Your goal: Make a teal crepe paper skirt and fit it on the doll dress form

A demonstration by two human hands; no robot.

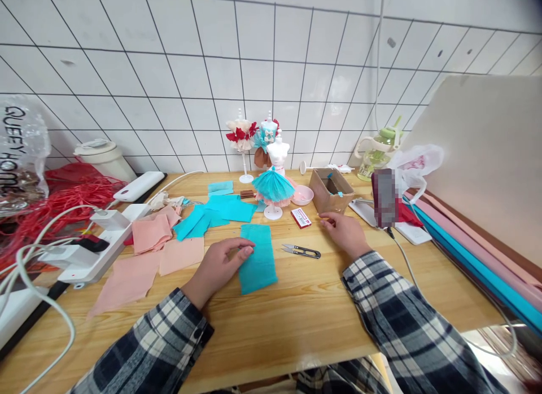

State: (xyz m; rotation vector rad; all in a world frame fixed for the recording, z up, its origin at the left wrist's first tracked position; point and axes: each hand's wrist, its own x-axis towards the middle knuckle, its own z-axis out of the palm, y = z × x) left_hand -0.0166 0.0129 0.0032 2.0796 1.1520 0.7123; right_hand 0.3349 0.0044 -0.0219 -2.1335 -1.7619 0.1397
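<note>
My left hand (221, 265) rests at the left edge of a turquoise crepe-like sheet (261, 264), fingers stretched out and fingertips on it. My right hand (346, 233) lies on the table in front of a small cardboard box (334, 197), fingers apart and loosely bent, with nothing visible in them. Between the hands is a pair of thread snips (302, 251). Beyond them a small red-and-white box (301, 218) lies near a pink bowl (302, 195). A white mini dress form (278, 151) wears a turquoise pleated skirt (273, 185) with pink layers beneath.
More turquoise pieces (228, 208) and pink pieces (131, 281) lie to the left. Two decorated dress forms stand behind. A power strip (105, 247) with cables is at far left. A phone-like device (384, 199), a green-lidded bottle (378, 157) and coloured rolls (478, 258) are right.
</note>
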